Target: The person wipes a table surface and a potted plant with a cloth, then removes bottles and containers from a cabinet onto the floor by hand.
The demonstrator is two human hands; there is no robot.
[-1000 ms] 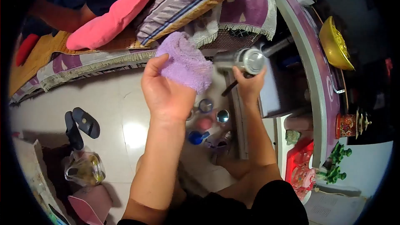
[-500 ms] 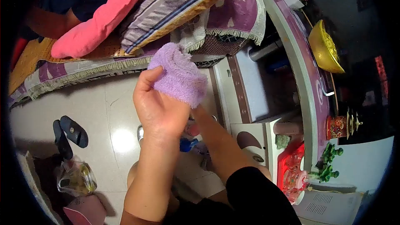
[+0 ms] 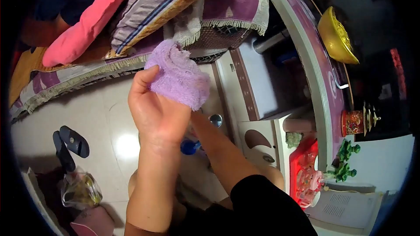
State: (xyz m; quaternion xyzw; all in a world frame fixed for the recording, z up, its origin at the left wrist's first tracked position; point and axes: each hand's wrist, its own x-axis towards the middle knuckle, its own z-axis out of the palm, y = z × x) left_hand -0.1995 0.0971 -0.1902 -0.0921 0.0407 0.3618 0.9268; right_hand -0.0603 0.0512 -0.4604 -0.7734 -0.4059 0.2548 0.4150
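My left hand (image 3: 159, 105) is raised palm up in the middle, wrapped round a fluffy purple cloth (image 3: 179, 76) that covers its fingers. My right forearm reaches in beneath the left one, and my right hand is hidden behind the cloth and the left hand. Near it on the floor are a round shiny metal piece (image 3: 215, 120) and a blue object (image 3: 189, 147), partly covered by my arms.
Dark slippers (image 3: 74, 141) and a plastic bag (image 3: 81, 190) lie on the floor at left. A striped cushion (image 3: 153, 4) and a person with a pink sleeve (image 3: 87, 26) are above. The cabinet (image 3: 258, 144) stands at right, with a gold bowl (image 3: 337, 35).
The right hand has left the shiny metal container it held at upper right and moved down behind the left hand. The container is out of sight. The view has shifted, and the cloth stays in the left hand.
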